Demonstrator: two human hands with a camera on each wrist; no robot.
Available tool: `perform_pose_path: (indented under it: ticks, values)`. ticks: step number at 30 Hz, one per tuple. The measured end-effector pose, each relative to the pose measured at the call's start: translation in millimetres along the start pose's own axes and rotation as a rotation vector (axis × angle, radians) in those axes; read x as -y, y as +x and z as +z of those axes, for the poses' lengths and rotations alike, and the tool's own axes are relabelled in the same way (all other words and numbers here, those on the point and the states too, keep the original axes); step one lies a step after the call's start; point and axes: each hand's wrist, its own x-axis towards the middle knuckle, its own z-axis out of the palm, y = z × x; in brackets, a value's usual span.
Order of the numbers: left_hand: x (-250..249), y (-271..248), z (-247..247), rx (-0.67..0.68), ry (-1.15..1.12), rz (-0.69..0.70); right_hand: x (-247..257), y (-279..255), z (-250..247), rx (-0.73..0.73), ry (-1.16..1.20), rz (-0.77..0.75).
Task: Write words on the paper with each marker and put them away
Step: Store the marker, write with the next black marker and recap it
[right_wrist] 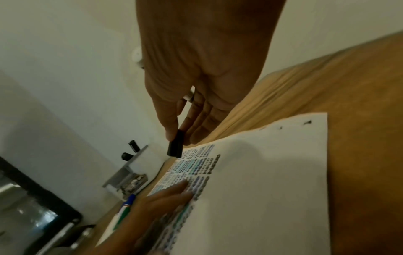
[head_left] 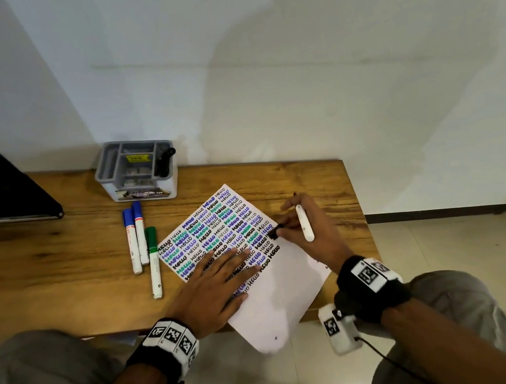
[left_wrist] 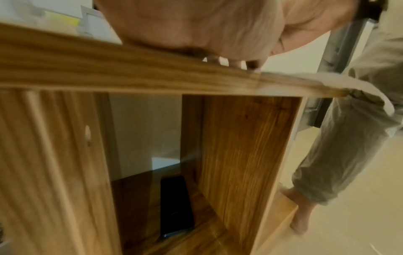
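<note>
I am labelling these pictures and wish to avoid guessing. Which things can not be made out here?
- Marker tip: head view, hidden behind the right hand; right wrist view shows only its black end.
- Words under the left hand: head view, covered by the palm and fingers.
- Contents of the grey organizer: head view, too small.
- Writing on the paper: right wrist view, blurred.

Wooden desk (head_left: 55,258) against plain white walls (head_left: 288,51); pale tiled floor (head_left: 454,242); open wooden shelf (left_wrist: 240,155) beneath

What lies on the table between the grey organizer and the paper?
Head view: only bare wood between organizer and paper; the three markers lie off to the left.
</note>
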Motion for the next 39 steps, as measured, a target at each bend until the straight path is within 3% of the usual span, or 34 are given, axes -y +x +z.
perform_pose_path:
  ticks: [6, 10, 16, 21, 28, 39]
  values:
    - [-7, 4, -30, -0.075, -0.119, -0.035, 24, -50, 22, 0.052, 0.263, 0.011]
    - [-18, -5, -82, -0.202, -0.477, -0.143, 50, -55, 30, 0.065, 0.357, -0.021]
    - [-33, -36, -106, -0.447, -0.918, -0.330, 74, -55, 55, 0.124, 0.304, -0.076]
    - [-22, -45, -93, -0.518, -1.136, -0.448, 77, -58, 68, 0.114, 0.201, -0.135]
    - [-6, -45, -86, -0.567, -1.219, -0.449, 90, -62, 55, 0.131, 0.421, 0.085]
    - [-6, -43, -88, -0.561, -1.191, -0.398, 88, -55, 61, 0.138, 0.369, 0.019]
